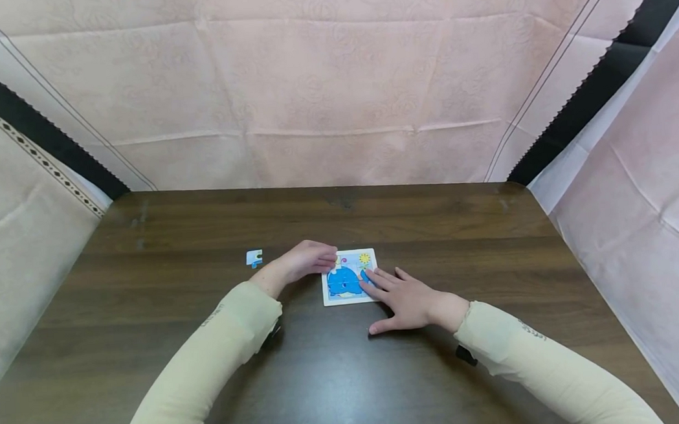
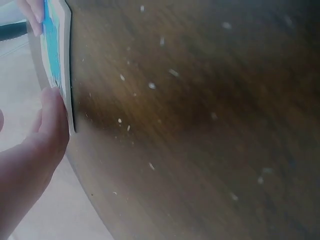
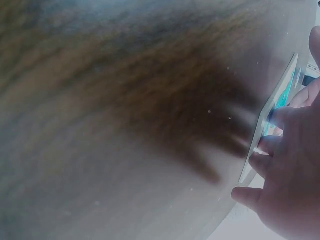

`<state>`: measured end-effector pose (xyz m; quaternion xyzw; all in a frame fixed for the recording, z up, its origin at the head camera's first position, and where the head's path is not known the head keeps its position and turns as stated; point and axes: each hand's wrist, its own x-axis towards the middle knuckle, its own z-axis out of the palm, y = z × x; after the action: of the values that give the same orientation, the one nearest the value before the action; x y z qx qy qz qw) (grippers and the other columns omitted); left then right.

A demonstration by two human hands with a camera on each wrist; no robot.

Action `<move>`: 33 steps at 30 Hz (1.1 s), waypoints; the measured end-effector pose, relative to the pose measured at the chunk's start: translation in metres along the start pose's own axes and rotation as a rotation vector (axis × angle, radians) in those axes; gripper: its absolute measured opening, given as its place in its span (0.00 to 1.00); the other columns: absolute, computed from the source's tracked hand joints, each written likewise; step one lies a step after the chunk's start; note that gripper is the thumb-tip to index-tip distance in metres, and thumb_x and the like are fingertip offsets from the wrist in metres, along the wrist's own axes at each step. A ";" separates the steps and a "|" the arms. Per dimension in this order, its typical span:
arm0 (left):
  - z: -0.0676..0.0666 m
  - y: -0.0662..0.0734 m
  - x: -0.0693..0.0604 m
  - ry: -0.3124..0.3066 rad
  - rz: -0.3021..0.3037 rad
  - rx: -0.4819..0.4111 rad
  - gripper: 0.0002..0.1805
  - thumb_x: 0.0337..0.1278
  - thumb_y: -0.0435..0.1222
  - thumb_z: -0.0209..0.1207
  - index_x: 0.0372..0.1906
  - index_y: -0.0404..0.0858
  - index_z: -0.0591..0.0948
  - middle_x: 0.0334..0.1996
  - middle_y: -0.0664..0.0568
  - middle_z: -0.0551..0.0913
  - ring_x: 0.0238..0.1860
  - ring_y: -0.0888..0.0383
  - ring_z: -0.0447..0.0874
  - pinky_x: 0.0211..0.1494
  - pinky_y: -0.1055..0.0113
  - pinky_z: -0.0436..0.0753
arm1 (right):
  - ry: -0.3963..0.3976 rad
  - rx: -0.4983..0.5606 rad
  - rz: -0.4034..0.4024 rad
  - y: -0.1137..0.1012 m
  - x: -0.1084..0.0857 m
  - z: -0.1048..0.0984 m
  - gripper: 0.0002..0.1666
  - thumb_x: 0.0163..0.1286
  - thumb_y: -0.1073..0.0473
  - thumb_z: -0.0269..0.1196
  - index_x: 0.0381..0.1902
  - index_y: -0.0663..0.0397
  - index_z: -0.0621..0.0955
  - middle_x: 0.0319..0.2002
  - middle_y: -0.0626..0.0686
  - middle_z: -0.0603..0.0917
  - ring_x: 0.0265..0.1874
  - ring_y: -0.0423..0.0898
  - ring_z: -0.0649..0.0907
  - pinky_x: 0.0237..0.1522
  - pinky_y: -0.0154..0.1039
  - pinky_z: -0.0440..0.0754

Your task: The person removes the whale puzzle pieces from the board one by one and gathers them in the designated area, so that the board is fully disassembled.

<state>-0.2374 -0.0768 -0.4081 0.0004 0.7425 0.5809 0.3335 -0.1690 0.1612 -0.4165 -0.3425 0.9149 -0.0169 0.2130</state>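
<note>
A small white-framed puzzle board point(image 1: 352, 299) with a blue whale and a yellow sun lies on the table. My left hand point(image 1: 309, 259) rests at its upper left edge, fingers fairly straight and covering that corner; in the left wrist view the hand point(image 2: 37, 145) touches the board's edge point(image 2: 67, 60). From the right, my right hand point(image 1: 409, 300) reaches over the board with fingers spread, fingertips on the picture near the whale's tail. The right wrist view shows this hand point(image 3: 290, 165) over the board's rim point(image 3: 262, 117). Whether the fingertips press on a piece cannot be told.
One loose puzzle piece point(image 1: 254, 258), white and blue, lies on the brown wooden table point(image 1: 201, 233) left of my left hand. Pale pink cloth point(image 1: 332, 96) hangs behind the table's far edge and along both sides.
</note>
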 end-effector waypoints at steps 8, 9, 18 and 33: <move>0.006 0.000 0.006 0.057 0.019 0.037 0.24 0.67 0.39 0.51 0.62 0.30 0.68 0.57 0.38 0.75 0.57 0.48 0.77 0.62 0.62 0.75 | 0.000 0.004 -0.001 0.000 0.000 0.000 0.54 0.58 0.24 0.51 0.74 0.42 0.50 0.75 0.51 0.46 0.74 0.50 0.48 0.72 0.60 0.45; 0.008 0.000 0.008 0.076 0.022 0.062 0.23 0.66 0.39 0.52 0.62 0.31 0.70 0.55 0.39 0.77 0.54 0.49 0.79 0.60 0.63 0.77 | 0.000 0.004 -0.001 0.000 0.000 0.000 0.54 0.58 0.24 0.51 0.74 0.41 0.50 0.75 0.51 0.46 0.74 0.50 0.48 0.72 0.60 0.45; 0.020 -0.002 0.018 0.240 0.023 0.200 0.16 0.60 0.37 0.58 0.52 0.37 0.80 0.41 0.45 0.82 0.32 0.57 0.81 0.42 0.73 0.82 | 0.001 0.019 -0.007 0.002 0.001 -0.002 0.53 0.58 0.24 0.50 0.74 0.41 0.52 0.75 0.51 0.47 0.74 0.51 0.49 0.72 0.60 0.46; 0.022 -0.004 0.019 0.279 0.039 0.212 0.13 0.60 0.37 0.58 0.48 0.37 0.81 0.43 0.44 0.82 0.34 0.56 0.81 0.44 0.70 0.82 | 0.037 0.006 0.015 -0.001 0.016 -0.005 0.55 0.58 0.24 0.50 0.74 0.44 0.48 0.76 0.51 0.43 0.75 0.51 0.46 0.71 0.62 0.42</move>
<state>-0.2403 -0.0517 -0.4231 -0.0309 0.8385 0.5003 0.2139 -0.1812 0.1494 -0.4184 -0.3344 0.9213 -0.0244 0.1972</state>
